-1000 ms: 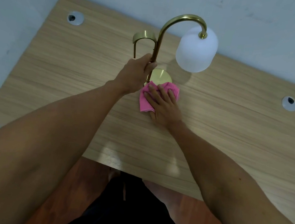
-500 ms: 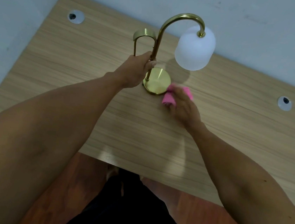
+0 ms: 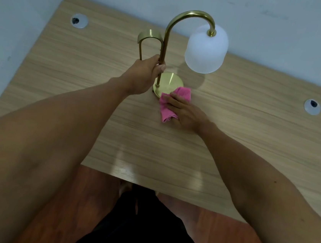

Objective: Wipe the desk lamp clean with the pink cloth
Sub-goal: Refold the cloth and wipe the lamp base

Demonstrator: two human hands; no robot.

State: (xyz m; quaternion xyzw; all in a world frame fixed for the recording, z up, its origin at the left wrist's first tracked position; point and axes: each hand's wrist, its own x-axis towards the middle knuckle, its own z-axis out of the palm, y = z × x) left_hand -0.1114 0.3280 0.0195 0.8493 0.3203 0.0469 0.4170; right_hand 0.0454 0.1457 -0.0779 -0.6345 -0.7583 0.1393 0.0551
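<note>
A brass desk lamp (image 3: 168, 32) with a curved neck and a frosted white shade (image 3: 205, 50) stands on a wooden desk (image 3: 256, 116). My left hand (image 3: 145, 75) grips the lamp's upright stem just above the round brass base (image 3: 170, 80). My right hand (image 3: 184, 112) presses the pink cloth (image 3: 167, 106) flat against the near right edge of the base and the desk beside it. The cloth is partly hidden under my fingers.
Two round cable grommets sit in the desk, one at the far left (image 3: 79, 20) and one at the right (image 3: 312, 106). A pale wall runs behind the desk. A reddish wooden floor (image 3: 95, 194) shows below the near edge.
My right hand swept the pink cloth off the base to the right, then back onto the base's near right edge. My left hand kept its grip on the stem.
</note>
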